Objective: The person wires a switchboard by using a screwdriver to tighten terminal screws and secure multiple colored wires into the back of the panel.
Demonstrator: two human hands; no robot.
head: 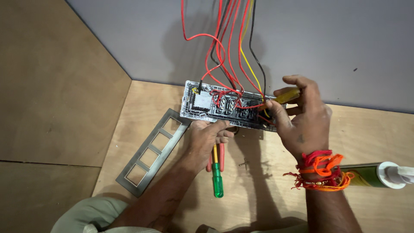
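A white switch module plate (224,105) with several switch backs is held up off a plywood surface, wired with red, yellow and black wires (224,51) that run upward. My left hand (207,138) grips the plate's lower edge from below. My right hand (302,116) pinches a yellow-handled screwdriver (286,96) whose tip is at the plate's right end. Red and orange threads circle my right wrist.
A grey metal frame with several openings (151,151) lies to the left on the plywood. A green-handled screwdriver (217,177) and red-handled pliers (221,155) lie under my left hand. A small screw (244,163) and a sealant tube (379,174) lie at right. A grey wall stands behind.
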